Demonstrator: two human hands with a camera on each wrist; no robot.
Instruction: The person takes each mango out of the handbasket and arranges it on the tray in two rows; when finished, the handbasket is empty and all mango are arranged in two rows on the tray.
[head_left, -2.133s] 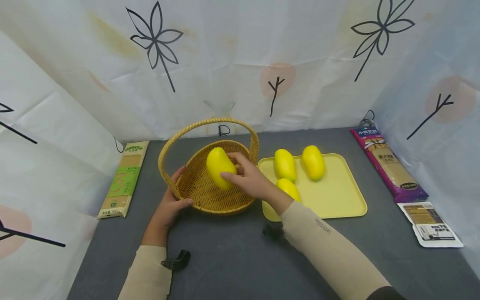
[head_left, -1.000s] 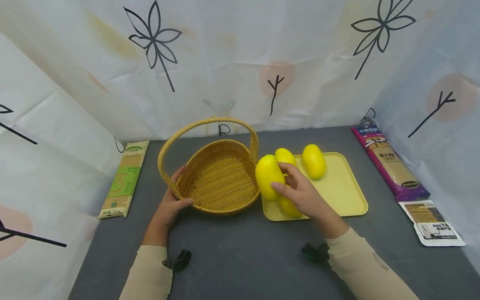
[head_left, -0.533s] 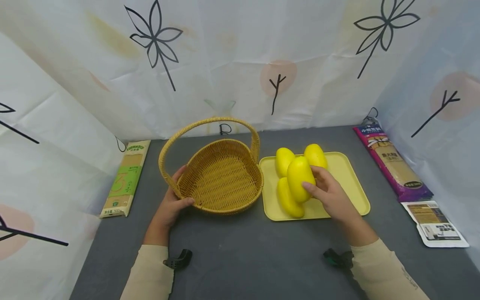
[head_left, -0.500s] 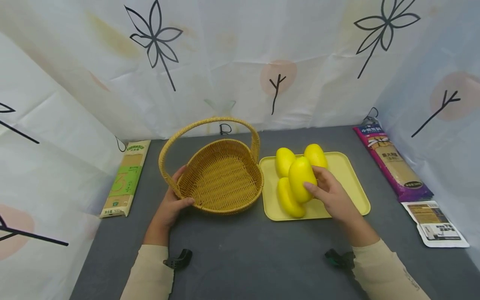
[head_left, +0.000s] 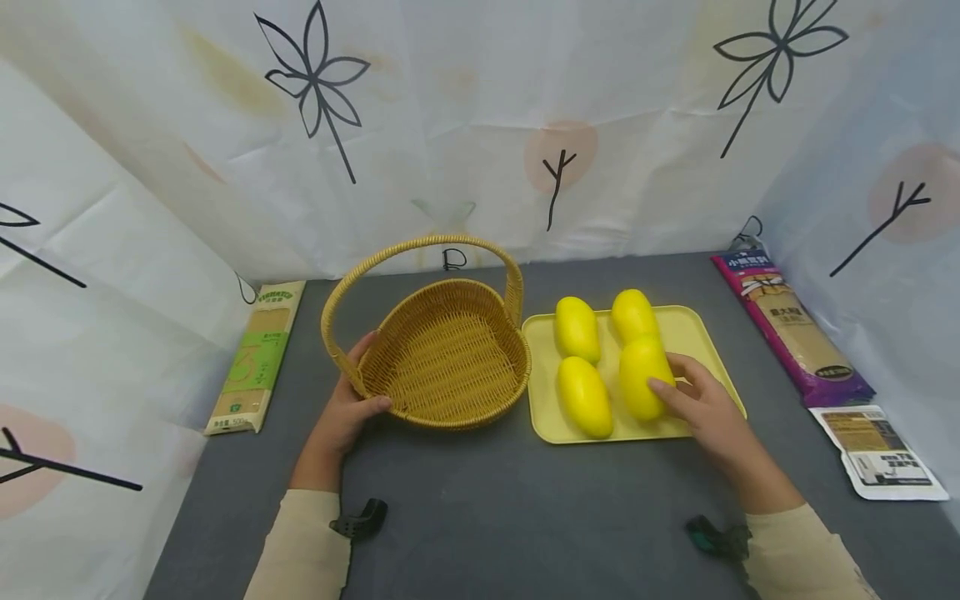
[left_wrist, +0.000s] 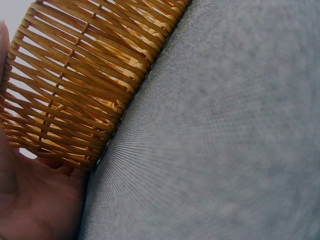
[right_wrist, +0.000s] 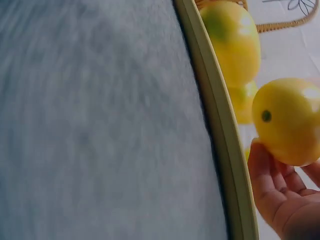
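Observation:
My right hand [head_left: 705, 408] pinches a yellow mango [head_left: 643, 379] from its right side, low over the front of the yellow tray [head_left: 697, 333]. In the right wrist view the held mango [right_wrist: 287, 120] shows its dark stem spot, with the fingers beneath it. Three other mangoes are on the tray: a back left mango [head_left: 577, 329], a back right mango [head_left: 633, 315] partly hidden by the held one, and a front left mango [head_left: 585, 397]. My left hand [head_left: 345, 417] grips the left rim of a wicker basket [head_left: 450, 358], thumb on the near edge. The basket holds nothing.
A green-labelled noodle pack [head_left: 255, 358] lies left of the basket. At the right lie a purple noodle pack [head_left: 795, 325] and a white pouch [head_left: 881, 454]. The basket's tall handle [head_left: 420, 243] arches over it. A printed curtain [head_left: 465, 125] stands behind the grey table [head_left: 525, 517].
My right hand has carried the mango out of the basket, rightward across the tray and down to its front middle. The left hand stays on the basket rim.

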